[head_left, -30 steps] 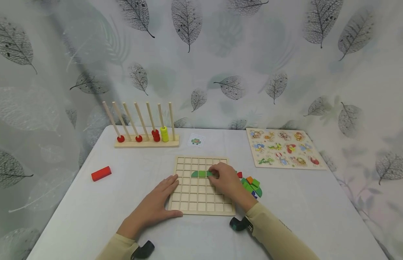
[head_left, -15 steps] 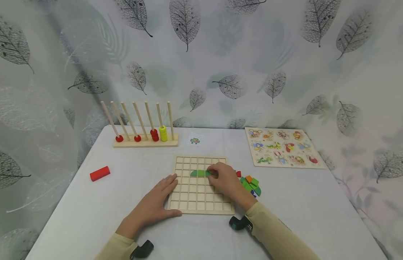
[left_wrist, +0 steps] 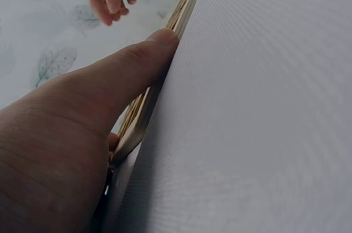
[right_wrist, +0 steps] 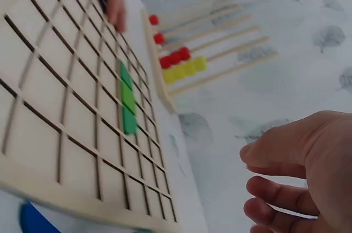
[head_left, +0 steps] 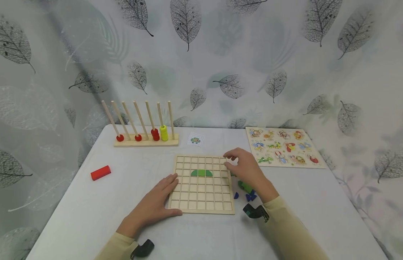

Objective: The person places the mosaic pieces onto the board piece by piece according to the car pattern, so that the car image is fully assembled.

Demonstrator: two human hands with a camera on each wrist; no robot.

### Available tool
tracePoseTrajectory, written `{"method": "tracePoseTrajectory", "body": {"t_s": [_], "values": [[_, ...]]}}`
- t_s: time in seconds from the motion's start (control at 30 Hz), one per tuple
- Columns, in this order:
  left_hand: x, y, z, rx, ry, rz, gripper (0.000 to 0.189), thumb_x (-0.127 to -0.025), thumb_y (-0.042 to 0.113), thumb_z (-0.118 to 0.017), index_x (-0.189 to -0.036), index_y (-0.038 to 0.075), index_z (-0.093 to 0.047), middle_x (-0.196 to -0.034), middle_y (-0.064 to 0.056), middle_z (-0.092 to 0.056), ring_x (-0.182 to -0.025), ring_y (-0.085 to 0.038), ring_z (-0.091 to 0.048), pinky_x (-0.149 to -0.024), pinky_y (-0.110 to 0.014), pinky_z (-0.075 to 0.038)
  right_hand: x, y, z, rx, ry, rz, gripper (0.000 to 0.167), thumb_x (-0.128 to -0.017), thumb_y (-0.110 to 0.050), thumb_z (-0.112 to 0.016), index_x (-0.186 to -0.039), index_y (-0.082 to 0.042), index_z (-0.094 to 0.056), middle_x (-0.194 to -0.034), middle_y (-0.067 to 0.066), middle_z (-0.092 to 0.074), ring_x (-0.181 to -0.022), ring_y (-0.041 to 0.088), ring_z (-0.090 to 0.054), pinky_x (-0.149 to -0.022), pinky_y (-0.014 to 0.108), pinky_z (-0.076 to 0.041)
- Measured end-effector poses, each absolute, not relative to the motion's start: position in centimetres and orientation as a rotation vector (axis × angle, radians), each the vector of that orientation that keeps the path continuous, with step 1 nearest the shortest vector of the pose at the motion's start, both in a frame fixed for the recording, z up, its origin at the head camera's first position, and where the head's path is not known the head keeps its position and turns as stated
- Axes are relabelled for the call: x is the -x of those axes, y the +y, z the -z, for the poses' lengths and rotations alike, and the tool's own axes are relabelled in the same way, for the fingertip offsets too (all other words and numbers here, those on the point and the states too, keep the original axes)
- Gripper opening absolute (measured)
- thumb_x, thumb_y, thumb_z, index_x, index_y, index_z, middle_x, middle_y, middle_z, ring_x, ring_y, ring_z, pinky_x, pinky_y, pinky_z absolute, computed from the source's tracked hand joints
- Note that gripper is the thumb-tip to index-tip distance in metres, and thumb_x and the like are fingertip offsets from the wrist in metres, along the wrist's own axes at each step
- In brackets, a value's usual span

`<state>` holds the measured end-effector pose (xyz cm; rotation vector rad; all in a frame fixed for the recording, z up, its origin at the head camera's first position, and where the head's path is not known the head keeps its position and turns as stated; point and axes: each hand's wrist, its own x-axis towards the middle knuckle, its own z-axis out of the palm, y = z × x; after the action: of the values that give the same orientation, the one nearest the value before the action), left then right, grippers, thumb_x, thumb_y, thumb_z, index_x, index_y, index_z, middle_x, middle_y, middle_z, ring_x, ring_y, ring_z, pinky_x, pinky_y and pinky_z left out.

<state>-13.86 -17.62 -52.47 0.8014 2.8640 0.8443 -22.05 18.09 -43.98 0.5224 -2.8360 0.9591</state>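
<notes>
A square wooden grid board lies on the white table. Three green pieces form a row in its upper cells: a lighter square between two darker rounded ones. My left hand steadies the board, fingers spread along its left side and the thumb against the near edge. Just over the board's upper right corner is my right hand, thumb and fingers apart with nothing between them in the right wrist view. Beneath its wrist lie loose green pieces and small blue pieces, partly hidden by the hand.
At the back left stands a wooden peg rack with red and yellow beads. A small picture card lies behind the board. An insect puzzle board is at the back right, a red cylinder at the left.
My right hand has let go of the right-hand green piece in the row and moved right, off the grid cells, now covering part of the loose pieces. The left hand stays put.
</notes>
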Motion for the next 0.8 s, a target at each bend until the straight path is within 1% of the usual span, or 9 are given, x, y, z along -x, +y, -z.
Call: {"method": "tracePoseTrajectory", "body": {"t_s": [0.17, 0.3, 0.4, 0.5, 0.63, 0.8], "values": [[13.9, -17.6, 52.4, -0.809, 2.863, -0.843, 0.116, -0.085, 0.077, -0.078, -0.167, 0.004, -0.04, -0.178, -0.005, -0.027, -0.164, -0.029, -0.023, -0.129, -0.053, -0.027, 22.3, 19.9, 42.9, -0.502, -2.845, -0.943, 0.025, -0.1, -0.013, -0.079, -0.124, -0.006, -0.079, -0.119, 0.008, -0.074, -0.102, 0.025, -0.066, -0.085, 0.045, -0.056], [13.9, -17.6, 52.3, -0.816, 2.869, -0.843, 0.116, -0.085, 0.076, -0.079, -0.167, 0.004, -0.04, -0.178, -0.006, -0.028, -0.163, -0.03, -0.024, -0.128, -0.053, -0.028, 22.4, 20.7, 42.5, -0.514, -2.89, -0.938, 0.024, -0.099, -0.011, -0.079, -0.122, -0.005, -0.079, -0.118, 0.009, -0.075, -0.102, 0.026, -0.066, -0.088, 0.046, -0.057], [13.9, -17.6, 52.2, -0.812, 2.87, -0.845, 0.116, -0.085, 0.075, -0.079, -0.167, 0.003, -0.041, -0.178, -0.006, -0.028, -0.163, -0.03, -0.024, -0.128, -0.053, -0.029, 22.8, 21.3, 42.9, -0.521, -2.949, -0.95, 0.023, -0.099, -0.011, -0.078, -0.121, -0.005, -0.08, -0.117, 0.007, -0.076, -0.101, 0.026, -0.066, -0.088, 0.047, -0.058], [13.8, -17.5, 52.2, -0.801, 2.858, -0.854, 0.116, -0.084, 0.074, -0.08, -0.167, 0.003, -0.041, -0.177, -0.007, -0.029, -0.163, -0.03, -0.024, -0.127, -0.054, -0.03, 23.3, 21.9, 43.7, -0.516, -3.016, -0.962, 0.024, -0.1, -0.013, -0.077, -0.122, -0.006, -0.08, -0.115, 0.006, -0.076, -0.098, 0.025, -0.066, -0.086, 0.045, -0.058], [13.8, -17.5, 52.3, -0.771, 2.841, -0.849, 0.116, -0.084, 0.074, -0.081, -0.168, 0.006, -0.039, -0.178, -0.004, -0.027, -0.164, -0.027, -0.022, -0.128, -0.053, -0.029, 23.8, 22.5, 44.6, -0.511, -3.093, -0.964, 0.023, -0.1, -0.015, -0.076, -0.121, -0.008, -0.081, -0.111, 0.003, -0.076, -0.095, 0.023, -0.065, -0.082, 0.042, -0.058], [13.8, -17.6, 52.3, -0.759, 2.851, -0.839, 0.117, -0.084, 0.074, -0.081, -0.169, 0.007, -0.038, -0.179, -0.002, -0.025, -0.164, -0.024, -0.021, -0.129, -0.05, -0.028, 24.2, 22.6, 45.3, -0.555, -3.145, -0.97, 0.024, -0.096, -0.012, -0.077, -0.119, -0.009, -0.081, -0.108, 0.002, -0.074, -0.095, 0.022, -0.065, -0.08, 0.041, -0.058]]}}
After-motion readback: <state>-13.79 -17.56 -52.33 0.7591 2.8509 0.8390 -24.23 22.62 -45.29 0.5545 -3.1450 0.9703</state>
